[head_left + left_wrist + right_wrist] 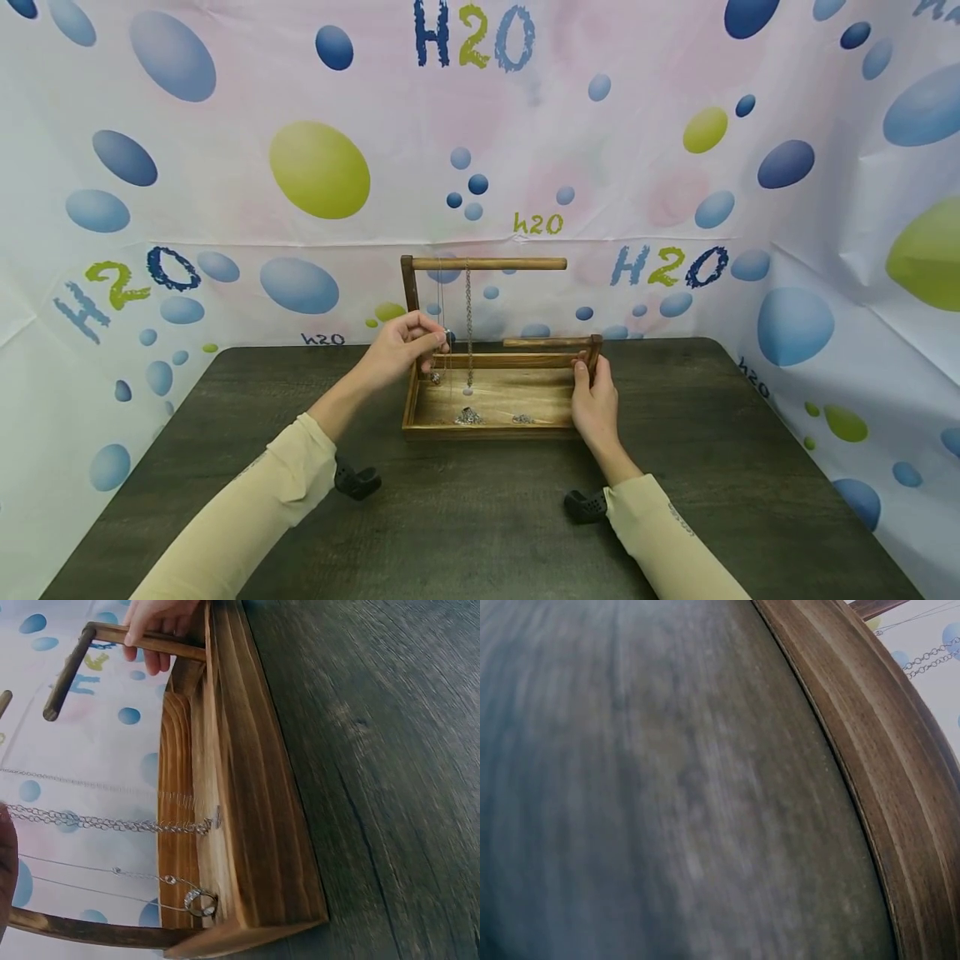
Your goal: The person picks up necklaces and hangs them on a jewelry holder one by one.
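A wooden jewelry stand has a tray base, a tall post with a long bar at left and a lower bar at right. My left hand is raised by the tall post, thumb and fingertips pinching a fine silver chain that hangs into the tray. My right hand grips the tray's right end and the short post. From the long bar hang a chunky silver chain and a thin necklace, whose ring-shaped pendant dangles low by the tall post.
Two small heaps of silver chain, one at the middle and one further right, lie in the tray. The stand is on a dark wood-grain table, with a patterned backdrop behind it. Black wrist straps show at both cuffs.
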The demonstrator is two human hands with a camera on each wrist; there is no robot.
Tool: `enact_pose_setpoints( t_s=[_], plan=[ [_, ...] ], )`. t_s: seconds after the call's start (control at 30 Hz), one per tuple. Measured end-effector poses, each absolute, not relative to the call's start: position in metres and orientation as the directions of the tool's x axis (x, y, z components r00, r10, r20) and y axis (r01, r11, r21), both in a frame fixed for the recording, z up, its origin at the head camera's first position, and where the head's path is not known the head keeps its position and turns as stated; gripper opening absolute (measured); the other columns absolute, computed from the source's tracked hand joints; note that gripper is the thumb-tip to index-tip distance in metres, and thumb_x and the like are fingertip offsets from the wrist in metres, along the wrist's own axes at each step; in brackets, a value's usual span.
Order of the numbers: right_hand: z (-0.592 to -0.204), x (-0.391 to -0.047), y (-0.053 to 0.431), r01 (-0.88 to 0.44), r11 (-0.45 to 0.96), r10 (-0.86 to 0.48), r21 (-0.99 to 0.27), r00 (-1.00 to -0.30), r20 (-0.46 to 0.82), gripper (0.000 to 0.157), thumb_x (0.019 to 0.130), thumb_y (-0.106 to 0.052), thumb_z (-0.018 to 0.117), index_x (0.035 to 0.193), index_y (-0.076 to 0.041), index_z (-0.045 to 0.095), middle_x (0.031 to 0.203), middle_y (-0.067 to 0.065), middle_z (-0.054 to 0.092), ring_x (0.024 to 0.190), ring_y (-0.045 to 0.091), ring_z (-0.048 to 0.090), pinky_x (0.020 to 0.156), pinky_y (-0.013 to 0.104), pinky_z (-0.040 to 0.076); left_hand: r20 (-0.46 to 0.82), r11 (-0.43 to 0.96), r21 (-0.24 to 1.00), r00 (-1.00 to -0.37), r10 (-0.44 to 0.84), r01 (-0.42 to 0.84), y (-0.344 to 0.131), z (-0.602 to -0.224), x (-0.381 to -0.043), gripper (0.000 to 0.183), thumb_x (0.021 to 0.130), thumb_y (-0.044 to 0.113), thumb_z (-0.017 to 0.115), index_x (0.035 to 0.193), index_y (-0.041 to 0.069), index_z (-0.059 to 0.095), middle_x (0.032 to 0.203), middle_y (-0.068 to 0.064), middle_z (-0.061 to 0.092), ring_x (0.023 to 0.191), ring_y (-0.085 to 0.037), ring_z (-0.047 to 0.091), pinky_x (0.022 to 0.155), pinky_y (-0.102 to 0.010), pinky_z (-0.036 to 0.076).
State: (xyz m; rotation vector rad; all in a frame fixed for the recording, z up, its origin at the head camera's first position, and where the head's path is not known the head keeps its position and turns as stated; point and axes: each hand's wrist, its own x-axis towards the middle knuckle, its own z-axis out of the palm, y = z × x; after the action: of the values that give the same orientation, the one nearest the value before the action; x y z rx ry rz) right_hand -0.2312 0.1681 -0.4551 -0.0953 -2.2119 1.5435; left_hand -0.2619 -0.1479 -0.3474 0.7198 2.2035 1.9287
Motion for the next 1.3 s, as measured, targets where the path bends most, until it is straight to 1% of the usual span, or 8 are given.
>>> enact_pose_setpoints(
  t_s=[0.13,0.23,0.4,0.6,0.8,0.9,1.07,1.3],
  plan=[
    [-0.455,-0.231,0.168,-0.201,0.378,0.296,-0.904,-0.899,0.323,0.034,0.11,-0.026,0.043,0.135,-0.005,0.05,0.129,0.02,0.06,0.119,0.035,0.056,0.097,0.052,0.043,0.212,0.043,0.968,-0.895,0.393,0.248,-0.145,-0.343,-0.261,0.013,0.102,0.011,0.06,0.107,-0.002,0.061,0.092,-0.01,0.072,0.051,-0.011,0.048,0.055,-0.027,0.051],
    [-0.454,-0.23,0.167,-0.199,0.376,0.297,-0.905,-0.9,0.321,0.034,0.11,-0.026,0.043,0.134,-0.004,0.05,0.128,0.021,0.06,0.118,0.036,0.056,0.097,0.052,0.043,0.221,0.023,0.968,-0.896,0.386,0.249,-0.145,-0.342,-0.261,0.011,0.102,0.01,0.06,0.106,0.0,0.062,0.09,-0.005,0.073,0.046,-0.01,0.043,0.058,-0.028,0.053],
    [-0.455,-0.229,0.167,-0.189,0.369,0.297,-0.91,-0.904,0.308,0.035,0.11,-0.028,0.043,0.136,-0.005,0.05,0.129,0.02,0.06,0.118,0.035,0.057,0.096,0.052,0.045,0.217,0.0,0.973,-0.912,0.349,0.231,-0.142,-0.336,-0.261,0.012,0.101,0.013,0.064,0.106,0.002,0.066,0.09,-0.007,0.073,0.044,-0.011,0.039,0.056,-0.03,0.053],
    [-0.454,-0.23,0.166,-0.211,0.372,0.308,-0.904,-0.89,0.335,0.033,0.11,-0.025,0.043,0.134,-0.003,0.051,0.127,0.021,0.061,0.117,0.037,0.057,0.096,0.053,0.044,0.23,-0.037,0.973,-0.926,0.3,0.229,-0.133,-0.327,-0.262,0.021,0.099,0.015,0.067,0.113,0.0,0.071,0.091,-0.007,0.074,0.044,-0.011,0.038,0.052,-0.024,0.051],
    [-0.454,-0.229,0.166,-0.191,0.37,0.303,-0.909,-0.9,0.312,0.033,0.11,-0.026,0.043,0.134,-0.006,0.05,0.127,0.018,0.061,0.116,0.036,0.057,0.095,0.051,0.045,0.231,-0.062,0.973,-0.922,0.312,0.222,-0.125,-0.321,-0.263,0.03,0.1,0.015,0.066,0.122,-0.005,0.068,0.095,-0.005,0.076,0.044,-0.009,0.044,0.051,-0.023,0.051],
    [-0.455,-0.228,0.167,-0.186,0.369,0.299,-0.911,-0.904,0.305,0.034,0.11,-0.027,0.042,0.136,-0.006,0.049,0.129,0.019,0.06,0.117,0.035,0.056,0.096,0.051,0.044,0.227,-0.062,0.974,-0.921,0.316,0.219,-0.121,-0.317,-0.263,0.032,0.1,0.016,0.067,0.124,-0.005,0.067,0.1,-0.006,0.076,0.044,-0.009,0.047,0.049,-0.022,0.05],
    [-0.454,-0.228,0.167,-0.192,0.375,0.306,-0.907,-0.898,0.317,0.036,0.11,-0.029,0.043,0.136,-0.005,0.05,0.128,0.019,0.061,0.116,0.036,0.057,0.095,0.052,0.045,0.259,-0.088,0.966,-0.906,0.334,0.244,-0.115,-0.307,-0.266,0.025,0.099,0.014,0.067,0.121,0.002,0.072,0.105,-0.007,0.076,0.042,-0.009,0.043,0.052,-0.024,0.054],
    [-0.455,-0.228,0.168,-0.199,0.374,0.299,-0.906,-0.899,0.321,0.037,0.11,-0.029,0.043,0.137,-0.005,0.049,0.129,0.019,0.061,0.118,0.036,0.057,0.095,0.052,0.045,0.327,-0.114,0.945,-0.887,0.326,0.306,-0.108,-0.298,-0.273,0.022,0.098,0.01,0.067,0.117,0.0,0.073,0.098,-0.006,0.076,0.041,-0.011,0.041,0.047,-0.023,0.051]
  ],
)
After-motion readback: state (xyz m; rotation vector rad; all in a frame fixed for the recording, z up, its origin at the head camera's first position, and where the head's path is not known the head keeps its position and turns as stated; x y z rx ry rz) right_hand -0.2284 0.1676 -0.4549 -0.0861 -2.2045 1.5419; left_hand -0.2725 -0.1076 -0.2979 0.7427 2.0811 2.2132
